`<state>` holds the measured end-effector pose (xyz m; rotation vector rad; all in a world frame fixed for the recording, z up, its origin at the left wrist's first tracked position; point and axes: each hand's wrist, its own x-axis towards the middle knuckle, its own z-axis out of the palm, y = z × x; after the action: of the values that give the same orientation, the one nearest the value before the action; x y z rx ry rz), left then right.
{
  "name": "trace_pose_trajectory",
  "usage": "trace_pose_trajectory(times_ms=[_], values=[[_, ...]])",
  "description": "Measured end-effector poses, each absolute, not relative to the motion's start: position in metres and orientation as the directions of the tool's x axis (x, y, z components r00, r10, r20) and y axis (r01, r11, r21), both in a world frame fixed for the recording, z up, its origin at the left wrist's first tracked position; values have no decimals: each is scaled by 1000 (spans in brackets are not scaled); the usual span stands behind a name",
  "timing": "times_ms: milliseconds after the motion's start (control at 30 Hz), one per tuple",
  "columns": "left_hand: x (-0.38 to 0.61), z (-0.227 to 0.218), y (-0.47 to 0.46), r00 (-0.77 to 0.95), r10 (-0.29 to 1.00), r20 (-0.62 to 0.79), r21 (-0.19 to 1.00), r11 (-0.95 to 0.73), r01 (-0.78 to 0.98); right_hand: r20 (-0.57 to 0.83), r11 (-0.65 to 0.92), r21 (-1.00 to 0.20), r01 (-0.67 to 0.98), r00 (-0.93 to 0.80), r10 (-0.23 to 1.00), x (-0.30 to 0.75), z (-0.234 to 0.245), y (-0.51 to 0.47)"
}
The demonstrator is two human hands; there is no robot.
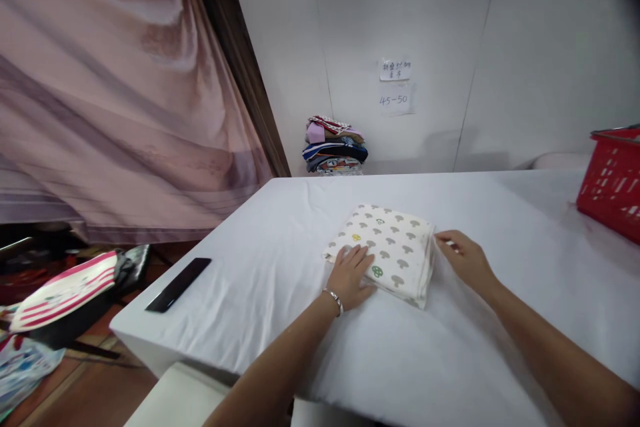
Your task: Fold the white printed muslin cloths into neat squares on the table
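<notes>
A folded white cloth (393,240) printed with grey mushrooms, plus a few green and yellow ones, lies on the white-covered table. Its layers show along the right edge. My left hand (349,277), with a silver bracelet at the wrist, rests flat on the cloth's near left part, fingers stretched out. At the far right corner, my right hand (463,259) is closed in a pinch on the cloth's edge.
A dark flat slab (179,285) lies on the table (240,267) near its left edge. A red basket (613,180) stands at the right. Behind the table is a pile of folded fabrics (335,147). A pink curtain (125,80) hangs left; a striped seat (70,293) is below it.
</notes>
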<state>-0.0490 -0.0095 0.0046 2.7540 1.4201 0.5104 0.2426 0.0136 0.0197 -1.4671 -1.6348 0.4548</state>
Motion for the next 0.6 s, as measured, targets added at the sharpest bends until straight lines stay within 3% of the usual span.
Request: trace_pose_trajectory(times_ms=[67, 167, 433, 533, 600], values=[[-52, 6, -8, 524, 802, 287, 141, -577, 805, 318, 183, -696, 695, 69, 946, 250, 22, 41], [-53, 7, -5, 523, 799, 297, 143, -579, 803, 118, 57, -645, 762, 25, 993, 253, 25, 84], [-63, 7, 19, 572, 774, 271, 121, -617, 777, -161, -39, -691, 722, -101, 982, 251, 34, 134], [-69, 14, 49, 436, 854, 285, 162, -491, 856, -241, -119, -731, 672, -92, 966, 260, 29, 112], [-73, 18, 70, 240, 939, 248, 278, -306, 911, -284, -203, -789, 580, -51, 957, 266, 21, 87]])
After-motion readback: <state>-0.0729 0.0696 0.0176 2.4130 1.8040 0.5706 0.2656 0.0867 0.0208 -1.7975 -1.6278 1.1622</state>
